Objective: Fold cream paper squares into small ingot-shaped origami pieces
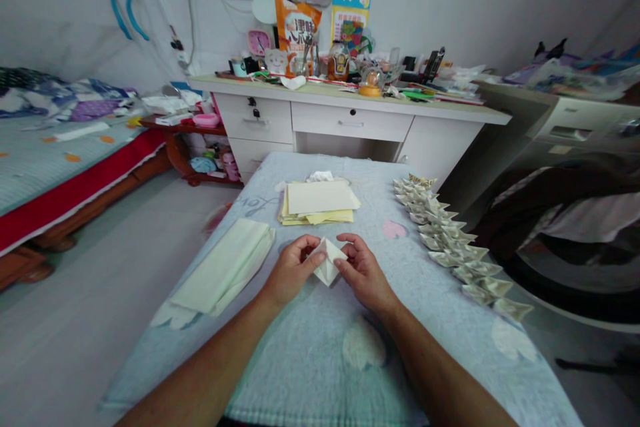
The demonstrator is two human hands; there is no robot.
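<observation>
Between my two hands, a small white piece of folded paper [327, 265] in a diamond shape is held over the table. My left hand [294, 268] pinches its left side, thumb on the near face. On the right side, the thumb of my right hand [366, 273] presses the paper's edge, with the index finger curved above. Just beyond lies a stack of white and yellow paper sheets [323, 199]. To the left is a pale, long folded bundle of paper [223, 265]. Along the table's right side runs a row of several folded paper boats [447, 233].
A pale blue patterned cloth covers the table [295, 360]. Behind it stands a white desk [345, 121] crowded with small items, including an orange snack bag [297, 30]. A bed [65, 153] is at left, and a front-loading washing machine [565, 147] is close on the right.
</observation>
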